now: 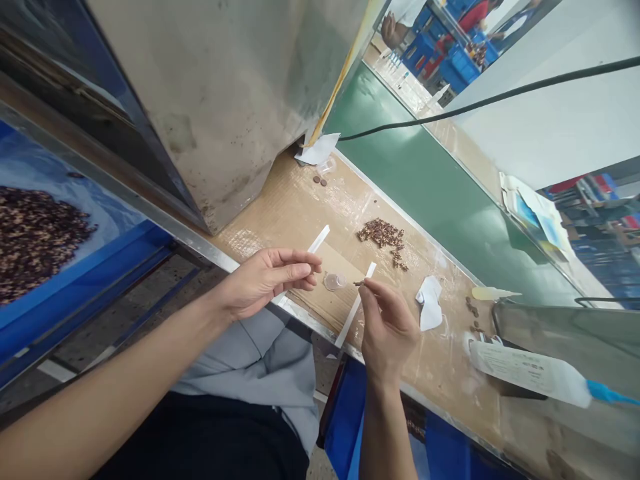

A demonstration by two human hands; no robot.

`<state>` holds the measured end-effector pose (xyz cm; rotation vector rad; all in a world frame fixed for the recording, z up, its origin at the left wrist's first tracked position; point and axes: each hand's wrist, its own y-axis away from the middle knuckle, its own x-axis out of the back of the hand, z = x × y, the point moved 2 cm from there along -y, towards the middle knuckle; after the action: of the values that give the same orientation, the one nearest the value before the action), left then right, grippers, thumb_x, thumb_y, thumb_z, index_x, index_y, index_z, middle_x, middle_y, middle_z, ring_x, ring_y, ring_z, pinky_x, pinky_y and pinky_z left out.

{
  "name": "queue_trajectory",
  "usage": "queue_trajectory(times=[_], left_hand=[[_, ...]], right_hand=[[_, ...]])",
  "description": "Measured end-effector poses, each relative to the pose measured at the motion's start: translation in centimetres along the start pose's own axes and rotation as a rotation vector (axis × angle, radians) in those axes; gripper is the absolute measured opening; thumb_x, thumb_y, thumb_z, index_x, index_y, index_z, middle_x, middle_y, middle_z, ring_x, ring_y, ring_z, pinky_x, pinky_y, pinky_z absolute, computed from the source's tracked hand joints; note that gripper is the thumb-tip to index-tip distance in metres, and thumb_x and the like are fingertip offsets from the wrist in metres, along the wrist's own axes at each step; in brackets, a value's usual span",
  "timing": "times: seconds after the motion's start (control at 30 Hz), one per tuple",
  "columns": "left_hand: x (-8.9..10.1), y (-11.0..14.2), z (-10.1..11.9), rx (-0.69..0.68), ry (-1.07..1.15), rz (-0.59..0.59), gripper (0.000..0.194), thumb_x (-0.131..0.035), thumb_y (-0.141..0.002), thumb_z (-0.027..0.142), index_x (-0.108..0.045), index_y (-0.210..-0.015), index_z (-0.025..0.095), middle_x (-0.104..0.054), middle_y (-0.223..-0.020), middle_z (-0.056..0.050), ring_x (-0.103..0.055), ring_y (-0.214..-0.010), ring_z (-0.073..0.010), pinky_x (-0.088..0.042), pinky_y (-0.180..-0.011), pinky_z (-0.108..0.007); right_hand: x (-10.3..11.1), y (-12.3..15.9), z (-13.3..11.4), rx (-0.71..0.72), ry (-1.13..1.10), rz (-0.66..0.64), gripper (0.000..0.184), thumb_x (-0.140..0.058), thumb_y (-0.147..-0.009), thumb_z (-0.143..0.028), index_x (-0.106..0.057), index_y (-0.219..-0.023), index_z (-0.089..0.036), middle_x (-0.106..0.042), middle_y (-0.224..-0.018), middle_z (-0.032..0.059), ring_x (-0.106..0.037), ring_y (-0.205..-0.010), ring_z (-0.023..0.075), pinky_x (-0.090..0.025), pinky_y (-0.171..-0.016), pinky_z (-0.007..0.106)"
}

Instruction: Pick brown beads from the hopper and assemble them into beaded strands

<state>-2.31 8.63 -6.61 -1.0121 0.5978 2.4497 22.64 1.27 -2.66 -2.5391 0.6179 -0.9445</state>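
Farthest left, well apart from the left fingers, a blue bin point(100, 275) holds a heap of small dark pieces point(40, 233). The left hand point(263, 280) has its fingers slightly bent and close together, the thumb alongside the forefinger; whether anything is between them I cannot tell. Just beyond those fingertips lies a white strip point(319, 239), and farther out are two round brown discs point(320, 181). A small clear round dish point(334, 282) sits between the two hands' fingers, near both. The right hand point(390, 330) has thumb and forefinger pinched closed on a small brown piece point(359, 283), just right of the dish. Beyond the right fingers is a loose brown pile point(383, 233). To their right lie crumpled white paper point(430, 305), then a small yellowish dropper bottle point(493, 293) and a larger blue-tipped bottle point(533, 373).
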Motion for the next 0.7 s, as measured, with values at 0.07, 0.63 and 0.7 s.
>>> queue_trajectory(times=[0.07, 0.63, 0.7], left_hand=[[-0.1, 0.1, -0.1, 0.004, -0.008, -0.002, 0.027, -0.104, -0.097, 0.027, -0.096, -0.12, 0.016, -0.092, -0.126, -0.012, -0.086, -0.096, -0.0166, -0.071, -0.097, -0.028], [-0.2, 0.4, -0.3, -0.024, 0.092, -0.027, 0.026, -0.101, -0.098, 0.024, -0.093, -0.122, 0.015, -0.09, -0.116, -0.009, -0.086, -0.096, -0.0164, -0.069, -0.097, -0.03], [-0.1, 0.4, -0.3, -0.028, 0.093, -0.034, 0.027, -0.102, -0.098, 0.026, -0.093, -0.121, 0.014, -0.089, -0.115, -0.009, -0.085, -0.096, -0.0165, -0.069, -0.097, -0.031]], right_hand=[[-0.4, -0.2, -0.7, 0.083, 0.02, -0.012, 0.009, -0.087, -0.115, -0.033, -0.093, -0.115, -0.027, -0.09, -0.111, 0.0074, -0.085, -0.102, 0.0285, -0.07, -0.091, 0.043], [-1.9, -0.1, -1.9, 0.35, 0.171, -0.062, 0.018, -0.08, -0.118, -0.017, -0.09, -0.12, -0.031, -0.09, -0.11, 0.0038, -0.083, -0.099, 0.0287, -0.066, -0.093, 0.046], [-2.0, -0.1, -2.0, 0.351, 0.177, -0.064, 0.017, -0.081, -0.118, -0.017, -0.09, -0.121, -0.031, -0.09, -0.111, 0.0039, -0.083, -0.099, 0.0283, -0.066, -0.093, 0.046]])
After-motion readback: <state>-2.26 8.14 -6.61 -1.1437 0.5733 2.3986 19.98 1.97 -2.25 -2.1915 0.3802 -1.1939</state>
